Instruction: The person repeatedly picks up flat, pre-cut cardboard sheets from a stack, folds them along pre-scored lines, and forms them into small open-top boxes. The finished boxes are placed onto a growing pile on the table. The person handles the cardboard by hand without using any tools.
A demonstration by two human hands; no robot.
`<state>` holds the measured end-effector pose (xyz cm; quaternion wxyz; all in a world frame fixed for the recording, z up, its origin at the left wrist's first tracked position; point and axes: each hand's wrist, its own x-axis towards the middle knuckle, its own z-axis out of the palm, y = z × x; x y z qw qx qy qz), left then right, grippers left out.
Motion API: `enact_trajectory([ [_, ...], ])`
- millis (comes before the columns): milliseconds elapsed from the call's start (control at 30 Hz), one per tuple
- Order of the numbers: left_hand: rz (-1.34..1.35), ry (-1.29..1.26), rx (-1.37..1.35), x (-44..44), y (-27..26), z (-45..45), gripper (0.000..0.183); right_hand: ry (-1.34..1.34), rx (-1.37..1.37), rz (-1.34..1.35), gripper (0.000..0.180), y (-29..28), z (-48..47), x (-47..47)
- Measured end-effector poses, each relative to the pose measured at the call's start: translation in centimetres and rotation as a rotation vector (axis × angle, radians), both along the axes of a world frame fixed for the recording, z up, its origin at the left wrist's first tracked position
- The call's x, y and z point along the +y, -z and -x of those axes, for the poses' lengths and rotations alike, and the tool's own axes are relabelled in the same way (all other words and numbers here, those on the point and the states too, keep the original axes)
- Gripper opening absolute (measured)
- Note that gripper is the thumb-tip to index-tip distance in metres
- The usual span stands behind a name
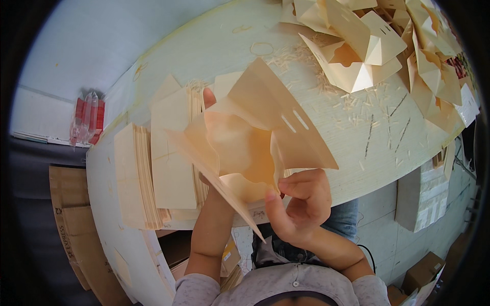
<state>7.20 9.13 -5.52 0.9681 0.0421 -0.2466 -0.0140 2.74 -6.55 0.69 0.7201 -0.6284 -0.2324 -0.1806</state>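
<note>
A cream cardboard box [260, 95], partly folded, its flaps spread wide and a scalloped opening in the middle, is held up above the table. My right hand [302, 202] pinches an inner flap edge at the lower right of the opening between thumb and fingers. From the left, my left hand [209, 98] supports the box from behind; one fingertip shows above its left side and the rest is mostly hidden. Two slots run through the box's right flap. Behind the left hand stand stacks of flat cream card blanks [172, 153] on the table.
Folded cream boxes [344, 57] are heaped at the upper right. Small paper offcuts [352, 99] and rubber bands [262, 48] lie on the white table [337, 149]. Red plastic-wrapped packets [90, 118] are at the left. Brown cartons [84, 237] lean at the lower left; a grey-white box [421, 199] stands right.
</note>
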Motion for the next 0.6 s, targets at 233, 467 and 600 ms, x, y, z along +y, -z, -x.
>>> enact_trajectory([
  [233, -0.086, -0.115, 0.071, -0.1, -2.0, 2.1, 0.085, 0.097, -0.177, 0.187, 0.017, 0.6, 0.4, -0.4],
  [467, -0.398, -0.262, 0.248, -0.6, -3.1, 3.2, 0.077, 0.038, -0.334, 0.267, 0.016, 1.9, -0.7, -2.0],
  [600, -0.671, -0.283, 0.264, -0.8, -2.9, 4.1, 0.073, -0.063, -0.224, 0.169, 0.018, 3.2, -1.0, -3.5],
])
